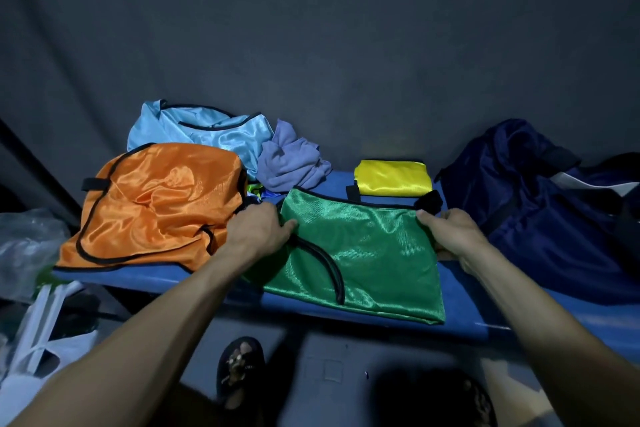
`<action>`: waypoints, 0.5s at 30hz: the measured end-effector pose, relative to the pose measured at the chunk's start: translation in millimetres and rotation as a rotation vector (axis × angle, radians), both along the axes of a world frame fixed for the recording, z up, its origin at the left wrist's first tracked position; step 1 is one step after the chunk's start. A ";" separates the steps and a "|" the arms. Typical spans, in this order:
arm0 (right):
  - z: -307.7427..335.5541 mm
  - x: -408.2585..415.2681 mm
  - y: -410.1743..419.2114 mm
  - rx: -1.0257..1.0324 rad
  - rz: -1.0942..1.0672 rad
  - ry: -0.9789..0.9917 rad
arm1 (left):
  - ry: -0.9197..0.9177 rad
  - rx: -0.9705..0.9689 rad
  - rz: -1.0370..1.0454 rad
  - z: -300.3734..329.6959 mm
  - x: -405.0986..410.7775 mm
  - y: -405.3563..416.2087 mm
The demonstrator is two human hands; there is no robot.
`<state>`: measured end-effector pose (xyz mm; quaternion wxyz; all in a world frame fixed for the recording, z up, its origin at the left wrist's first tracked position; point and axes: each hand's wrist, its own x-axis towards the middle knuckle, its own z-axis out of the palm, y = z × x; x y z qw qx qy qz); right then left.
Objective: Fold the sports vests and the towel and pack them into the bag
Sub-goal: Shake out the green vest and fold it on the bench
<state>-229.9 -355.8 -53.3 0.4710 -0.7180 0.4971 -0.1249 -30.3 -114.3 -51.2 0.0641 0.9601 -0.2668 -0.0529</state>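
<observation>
My left hand point(258, 229) pinched the left edge of the green vest point(363, 253), and my right hand point(450, 234) gripped its right edge, the vest flat on the bench point(464, 291) between them. The bag point(540, 204) lay just beyond my right hand. I could read no writing anywhere.

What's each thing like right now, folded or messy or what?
green vest: partly folded, gripped at both sides
left hand: gripping it
right hand: gripping it
yellow vest: folded
orange vest: unfolded
light blue vest: rumpled
towel: crumpled
bag: slumped
</observation>
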 end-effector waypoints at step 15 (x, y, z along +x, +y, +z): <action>-14.8 -9.0 15.2 -0.061 0.046 0.054 | -0.257 -0.068 -0.129 4.5 -10.3 -7.1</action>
